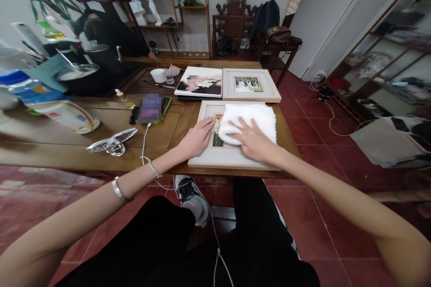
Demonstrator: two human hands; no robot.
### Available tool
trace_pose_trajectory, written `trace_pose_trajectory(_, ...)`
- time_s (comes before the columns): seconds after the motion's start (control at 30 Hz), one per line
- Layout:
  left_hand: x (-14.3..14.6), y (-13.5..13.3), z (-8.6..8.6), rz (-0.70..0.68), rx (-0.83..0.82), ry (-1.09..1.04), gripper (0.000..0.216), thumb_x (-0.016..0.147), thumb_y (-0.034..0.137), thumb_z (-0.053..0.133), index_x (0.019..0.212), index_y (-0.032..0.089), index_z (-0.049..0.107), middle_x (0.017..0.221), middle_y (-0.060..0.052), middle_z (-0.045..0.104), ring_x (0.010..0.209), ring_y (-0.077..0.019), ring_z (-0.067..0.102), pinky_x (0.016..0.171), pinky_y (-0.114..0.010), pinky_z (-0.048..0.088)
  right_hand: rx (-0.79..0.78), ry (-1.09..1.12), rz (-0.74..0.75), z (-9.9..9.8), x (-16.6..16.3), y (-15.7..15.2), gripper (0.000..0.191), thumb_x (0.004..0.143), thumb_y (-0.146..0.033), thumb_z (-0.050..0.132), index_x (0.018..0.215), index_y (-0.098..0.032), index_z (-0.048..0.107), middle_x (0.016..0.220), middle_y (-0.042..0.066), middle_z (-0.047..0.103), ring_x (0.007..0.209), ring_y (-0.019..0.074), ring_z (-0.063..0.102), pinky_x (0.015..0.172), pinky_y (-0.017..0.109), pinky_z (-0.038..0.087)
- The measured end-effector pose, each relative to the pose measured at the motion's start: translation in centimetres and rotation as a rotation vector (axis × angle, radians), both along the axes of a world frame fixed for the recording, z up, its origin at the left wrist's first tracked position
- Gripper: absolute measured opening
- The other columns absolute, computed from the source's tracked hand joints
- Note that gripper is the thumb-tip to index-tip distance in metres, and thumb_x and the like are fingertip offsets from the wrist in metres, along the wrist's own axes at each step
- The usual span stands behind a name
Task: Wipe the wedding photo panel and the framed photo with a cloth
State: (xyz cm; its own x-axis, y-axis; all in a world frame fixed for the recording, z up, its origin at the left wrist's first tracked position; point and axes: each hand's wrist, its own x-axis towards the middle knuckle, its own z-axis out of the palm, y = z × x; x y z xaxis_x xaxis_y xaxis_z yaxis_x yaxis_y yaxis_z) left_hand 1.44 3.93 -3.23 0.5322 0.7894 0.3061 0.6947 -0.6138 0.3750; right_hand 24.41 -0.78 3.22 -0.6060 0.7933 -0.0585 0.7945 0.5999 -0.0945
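A pale wooden picture frame (198,162) lies flat at the front edge of the table. Over its right part is spread a fluffy white cloth (261,119), which hides some of the small photo (218,140) in the middle. My right hand (254,139) rests on the cloth with its fingers spread, pressing it against the frame. On the left side of the frame, my left hand (198,136) lies flat with fingers stretched out, its tips close to the photo. Neither hand is wrapped round anything.
Behind lie a second frame (266,92) and a photo panel (198,81). To the left on the wooden table (161,136) are a phone (166,108), a clear hair claw (114,141), a dropper bottle (124,98) and a blue-white pouch (54,105). A white cable (144,148) hangs over the edge.
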Motion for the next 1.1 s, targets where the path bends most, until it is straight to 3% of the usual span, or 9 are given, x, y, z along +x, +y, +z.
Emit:
trace_pose_trajectory(0.17, 0.0, 0.0, 0.1, 0.001, 0.003, -0.001, 0.046, 0.098, 0.028, 0.032, 0.140, 0.013, 0.045, 0.148, -0.015, 0.043, 0.139, -0.0253, 0.038, 0.114, -0.047, 0.035, 0.172, 0.008, -0.192, -0.6, 0.8, 7.0, 0.070, 0.078, -0.003, 0.041, 0.147, -0.018, 0.040, 0.161, 0.012, 0.019, 0.145, 0.0450, 0.008, 0.108, 0.073, 0.013)
trace_pose_trajectory(0.27, 0.0, 0.0, 0.1, -0.001, 0.005, -0.011, 0.047, 0.098, 0.027, 0.031, 0.139, 0.011, 0.045, 0.147, -0.017, 0.044, 0.138, -0.0257, 0.039, 0.114, -0.047, 0.035, 0.167, -0.017, -0.194, -0.7, -0.1, 8.1, 0.067, 0.079, -0.003, 0.042, 0.144, -0.017, 0.044, 0.161, 0.012, 0.019, 0.144, 0.0474, 0.006, 0.107, 0.075, 0.010)
trace_pose_trajectory(0.4, 0.0, 0.0, -0.1, 0.001, -0.006, -0.032, 0.047, 0.097, 0.024, 0.032, 0.140, 0.011, 0.045, 0.147, -0.017, 0.044, 0.137, -0.0266, 0.040, 0.113, -0.049, 0.036, 0.055, -0.082, -0.054, -0.3, -1.8, 4.6, 0.068, 0.078, -0.001, 0.041, 0.142, -0.021, 0.048, 0.160, 0.009, 0.023, 0.144, 0.0461, 0.008, 0.106, 0.076, 0.012)
trace_pose_trajectory(0.63, 0.0, 0.2, -0.5, 0.020, 0.006, -0.059, 0.047, 0.094, 0.017, 0.031, 0.138, 0.010, 0.046, 0.146, -0.017, 0.046, 0.137, -0.0257, 0.041, 0.112, -0.048, 0.039, -0.231, -0.107, 0.129, 3.6, -3.2, -4.9, 0.066, 0.076, -0.002, 0.043, 0.138, -0.021, 0.053, 0.157, 0.010, 0.030, 0.142, 0.0454, 0.019, 0.104, 0.072, 0.029)
trace_pose_trajectory(0.73, -0.1, 0.5, -0.6, 0.023, 0.004, -0.079, 0.046, 0.094, 0.018, 0.033, 0.136, 0.011, 0.049, 0.144, -0.016, 0.048, 0.135, -0.0252, 0.044, 0.112, -0.046, 0.039, -0.176, -0.073, 0.105, 3.5, -4.8, -6.4, 0.061, 0.078, -0.004, 0.043, 0.137, -0.016, 0.054, 0.156, 0.015, 0.029, 0.142, 0.0475, 0.020, 0.103, 0.074, 0.028)
trace_pose_trajectory(0.87, -0.3, 0.7, -0.5, 0.003, -0.003, -0.078, 0.046, 0.094, 0.020, 0.033, 0.135, 0.011, 0.050, 0.143, -0.016, 0.048, 0.134, -0.0249, 0.045, 0.113, -0.045, 0.037, -0.019, -0.045, 0.086, 1.6, -5.9, -6.7, 0.052, 0.082, -0.007, 0.043, 0.132, -0.010, 0.058, 0.155, 0.019, 0.031, 0.142, 0.0475, 0.019, 0.106, 0.074, 0.021)
trace_pose_trajectory(0.97, -0.4, 0.6, -0.4, -0.012, 0.007, -0.069, 0.046, 0.095, 0.021, 0.032, 0.137, 0.011, 0.048, 0.145, -0.016, 0.047, 0.136, -0.0257, 0.043, 0.114, -0.047, 0.035, -0.001, -0.052, 0.063, 0.9, -4.3, -6.8, 0.055, 0.078, -0.004, 0.043, 0.130, -0.011, 0.059, 0.154, 0.016, 0.033, 0.143, 0.0440, 0.020, 0.109, 0.072, 0.021)
trace_pose_trajectory(1.1, -0.3, 0.4, -0.1, -0.031, 0.005, -0.052, 0.047, 0.096, 0.023, 0.030, 0.138, 0.010, 0.048, 0.145, -0.017, 0.046, 0.137, -0.0257, 0.041, 0.116, -0.048, 0.033, 0.007, -0.113, -0.014, 1.4, 0.6, -7.4, 0.060, 0.071, 0.000, 0.043, 0.126, -0.014, 0.062, 0.153, 0.010, 0.036, 0.143, 0.0396, 0.022, 0.112, 0.067, 0.021)
